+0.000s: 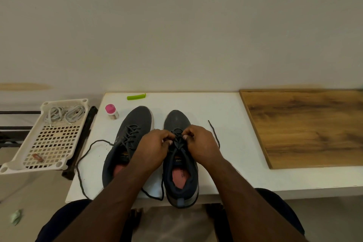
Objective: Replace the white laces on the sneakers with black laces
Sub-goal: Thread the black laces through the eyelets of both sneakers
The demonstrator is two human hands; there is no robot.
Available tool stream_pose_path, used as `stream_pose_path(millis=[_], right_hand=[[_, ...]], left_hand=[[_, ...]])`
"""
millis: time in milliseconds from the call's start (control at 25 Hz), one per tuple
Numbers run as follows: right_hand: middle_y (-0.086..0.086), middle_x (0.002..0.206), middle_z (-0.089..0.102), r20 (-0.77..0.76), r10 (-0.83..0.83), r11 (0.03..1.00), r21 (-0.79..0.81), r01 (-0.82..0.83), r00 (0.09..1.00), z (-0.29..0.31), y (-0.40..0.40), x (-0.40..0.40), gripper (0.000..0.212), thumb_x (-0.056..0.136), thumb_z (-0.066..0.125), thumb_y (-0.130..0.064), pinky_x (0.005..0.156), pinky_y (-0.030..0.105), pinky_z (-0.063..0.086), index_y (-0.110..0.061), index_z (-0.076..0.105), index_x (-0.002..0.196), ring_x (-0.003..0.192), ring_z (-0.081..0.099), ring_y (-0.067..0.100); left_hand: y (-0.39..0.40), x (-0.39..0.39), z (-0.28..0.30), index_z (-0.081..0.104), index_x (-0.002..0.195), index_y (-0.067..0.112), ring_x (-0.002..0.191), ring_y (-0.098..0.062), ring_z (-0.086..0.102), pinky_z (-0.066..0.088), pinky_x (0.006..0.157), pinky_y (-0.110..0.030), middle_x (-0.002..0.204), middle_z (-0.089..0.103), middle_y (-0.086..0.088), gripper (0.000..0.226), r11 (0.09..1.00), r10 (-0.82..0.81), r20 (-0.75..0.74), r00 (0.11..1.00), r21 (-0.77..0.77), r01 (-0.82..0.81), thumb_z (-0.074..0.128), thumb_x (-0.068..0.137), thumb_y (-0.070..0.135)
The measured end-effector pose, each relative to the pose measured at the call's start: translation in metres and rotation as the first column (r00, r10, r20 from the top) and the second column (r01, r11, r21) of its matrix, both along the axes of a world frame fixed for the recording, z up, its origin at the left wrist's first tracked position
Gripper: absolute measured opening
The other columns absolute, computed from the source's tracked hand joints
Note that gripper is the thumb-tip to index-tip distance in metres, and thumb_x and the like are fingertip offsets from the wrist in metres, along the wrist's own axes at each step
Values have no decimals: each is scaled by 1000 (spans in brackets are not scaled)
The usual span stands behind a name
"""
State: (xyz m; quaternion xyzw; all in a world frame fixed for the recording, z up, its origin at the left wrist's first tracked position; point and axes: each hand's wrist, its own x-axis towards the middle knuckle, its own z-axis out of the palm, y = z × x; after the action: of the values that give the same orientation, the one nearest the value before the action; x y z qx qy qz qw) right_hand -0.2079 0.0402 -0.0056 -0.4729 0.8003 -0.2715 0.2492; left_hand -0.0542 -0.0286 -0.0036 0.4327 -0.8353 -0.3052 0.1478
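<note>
A: Where are the sneakers?

B: Both stand side by side on the white table (pixel 225 108), toes pointing away. The left sneaker (pixel 129 137) already carries a black lace (pixel 86 155), whose loose end trails off to the left and curls down toward the near edge of the table.

A: And the hands?

B: They meet over the right sneaker (pixel 179 163), at the laced part just beyond the tongue. The left hand (pixel 155 147) has its fingers curled in and pinches the dark lace there. The right hand (pixel 200 143) does the same from the other side, thumb and fingertips closed on the lace.

A: Any slack showing?

B: Yes. One end of the right sneaker's lace (pixel 215 133) lies on the table to the right of the right hand, and another loop hangs over the near edge between the two shoes.

A: The white laces?

B: Two coiled bundles of white laces (pixel 65 114) lie at the far end of a perforated cream tray (pixel 17 163), left of the table.

A: Anything else around?

B: A small bottle with a pink cap (pixel 112 111) sits just beyond the left sneaker, a green clip (pixel 136 96) lies near the far edge, and a wooden board (pixel 306 125) rests on the right part of the table.
</note>
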Motion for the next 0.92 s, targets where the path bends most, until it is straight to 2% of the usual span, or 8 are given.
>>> stream_pose_path(millis=[160, 280, 400, 520, 680, 760, 920], right_hand=[[-11, 88, 65, 148, -63, 996, -57, 72, 987, 1, 3, -5, 14, 96, 56, -12, 78, 32, 58, -24, 64, 93, 82, 66, 12], [-5, 86, 66, 257, -125, 989, -50, 143, 958, -2, 2, -6, 14, 95, 57, -13, 71, 36, 62, -24, 62, 91, 77, 68, 15], [-9, 91, 67, 183, -76, 996, -41, 85, 980, -4, 0, -10, 14, 93, 61, -12, 75, 30, 57, -24, 68, 94, 79, 66, 11], [-7, 100, 69, 87, 1, 999, -42, 2, 996, -3, -1, -12, 15, 93, 64, -12, 76, 16, 45, -19, 74, 101, 86, 61, 7], [-7, 101, 67, 17, 5, 999, -44, -4, 1000, -4, -1, -11, 13, 95, 62, -14, 67, 6, 33, -19, 72, 101, 87, 58, 7], [-8, 99, 65, 25, -5, 999, -51, 6, 1000, -6, -1, -12, 13, 95, 61, -12, 68, 8, 35, -20, 70, 99, 87, 57, 7], [-11, 94, 65, 89, -18, 998, -52, 23, 996, -5, -1, -13, 14, 93, 61, -9, 71, 16, 43, -20, 70, 97, 86, 61, 8]], left_hand=[[-8, 0, 6, 74, 106, 24, 83, -3, 57, 42, 77, -15, 102, 69, 9, 21, 996, -90, 7, 996, -30, 90, 60, 94, 13], [-14, -2, 9, 71, 107, 24, 85, -6, 61, 49, 82, -25, 100, 69, 8, 20, 995, -102, -17, 995, -6, 102, 61, 94, 13], [-17, -7, 4, 71, 111, 23, 92, -9, 58, 41, 83, -23, 103, 67, 5, 23, 990, -133, 33, 991, -38, 134, 59, 95, 13], [-16, -9, -1, 68, 98, 25, 87, -10, 55, 43, 79, -27, 95, 66, 5, 15, 992, -112, 17, 994, -58, 112, 59, 94, 14], [-12, -13, -3, 59, 88, 24, 83, -10, 55, 44, 73, -29, 88, 62, 6, 15, 998, -57, -18, 998, -17, 57, 56, 94, 10], [-11, -11, 0, 60, 89, 25, 80, -8, 58, 47, 70, -27, 88, 63, 10, 14, 999, -28, -55, 998, 33, 30, 58, 93, 12], [-12, 1, 2, 68, 95, 30, 79, 2, 63, 39, 65, -7, 92, 68, 16, 15, 992, -67, -35, 997, 107, 71, 64, 92, 17]])
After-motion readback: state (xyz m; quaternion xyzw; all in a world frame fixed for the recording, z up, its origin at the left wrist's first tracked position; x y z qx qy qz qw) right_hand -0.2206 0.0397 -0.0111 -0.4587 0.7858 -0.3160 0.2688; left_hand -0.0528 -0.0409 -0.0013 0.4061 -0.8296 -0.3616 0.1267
